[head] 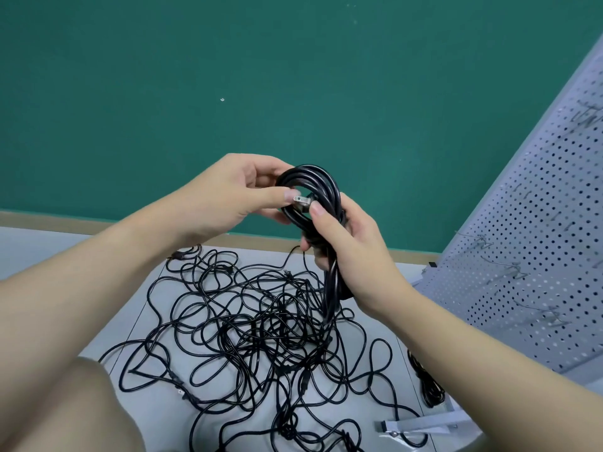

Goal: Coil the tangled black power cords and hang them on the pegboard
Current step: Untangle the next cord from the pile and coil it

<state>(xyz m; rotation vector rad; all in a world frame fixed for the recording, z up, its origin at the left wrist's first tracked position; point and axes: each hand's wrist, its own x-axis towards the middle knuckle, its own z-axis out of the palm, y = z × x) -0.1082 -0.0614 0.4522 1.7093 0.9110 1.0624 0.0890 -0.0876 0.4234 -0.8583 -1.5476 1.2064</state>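
Hands, left hand (225,194) and right hand (352,252), grip coiled cord (313,184) above tangled cords (261,321) beside pegboard (538,256).

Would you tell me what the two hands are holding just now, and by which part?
Both hold one coiled cord. The right hand grips its bundled loops at the middle; the left hand pinches the metal plug prongs at its end.

No readable text, label, brand, number or sign is showing anywhere in the head view. The pegboard (535,256) is carrying some faint grey marks near its top right edge, but they are blurring into scribbles and cannot be read as letters or digits.
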